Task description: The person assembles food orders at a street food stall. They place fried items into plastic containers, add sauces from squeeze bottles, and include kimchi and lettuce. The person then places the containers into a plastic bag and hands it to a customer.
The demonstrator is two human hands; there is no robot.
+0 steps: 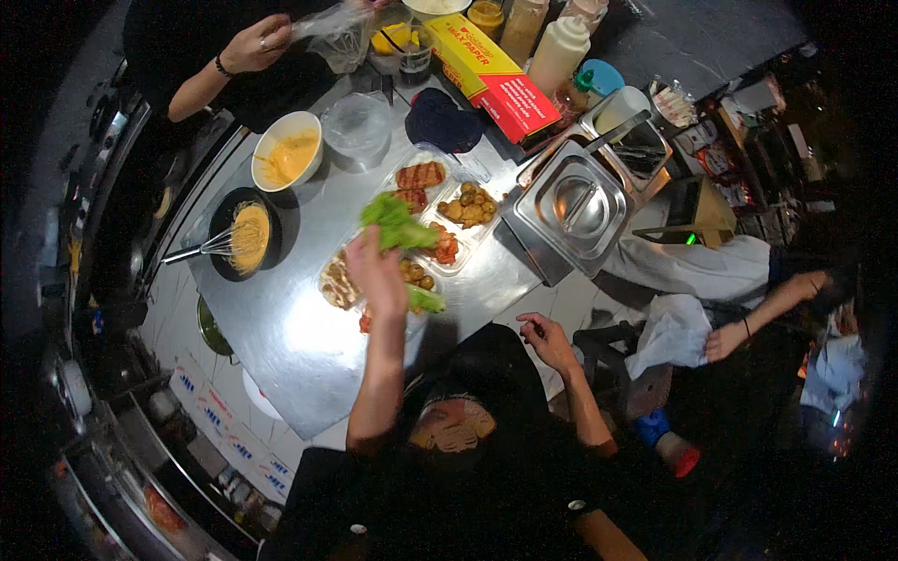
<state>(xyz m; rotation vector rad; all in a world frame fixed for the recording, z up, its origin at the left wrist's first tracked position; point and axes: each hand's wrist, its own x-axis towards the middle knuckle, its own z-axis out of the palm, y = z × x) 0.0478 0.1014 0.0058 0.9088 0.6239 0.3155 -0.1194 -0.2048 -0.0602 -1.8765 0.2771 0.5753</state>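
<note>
My left hand (pixel 377 271) pinches a green lettuce leaf (pixel 395 222) and holds it above the food trays, hiding part of them. The far white compartment tray (pixel 453 271) holds grilled meat (pixel 420 175), small browned potatoes (pixel 467 206) and chopped reddish food (pixel 443 244). Under my left hand and wrist lies a nearer portion, with pale sauced food (pixel 339 283), more potatoes (pixel 417 275) and another lettuce piece (pixel 427 299); its tray is mostly covered. My right hand (pixel 550 344) hangs off the table's near edge with nothing in it, fingers loosely bent and apart.
On the metal table (pixel 309 374) stand a white bowl of orange sauce (pixel 288 151), a dark bowl with a whisk (pixel 248 234), a lidded steel container (pixel 580 206) and a wax paper box (pixel 491 75). Co-workers' hands appear at upper left (pixel 254 45) and right (pixel 726 341).
</note>
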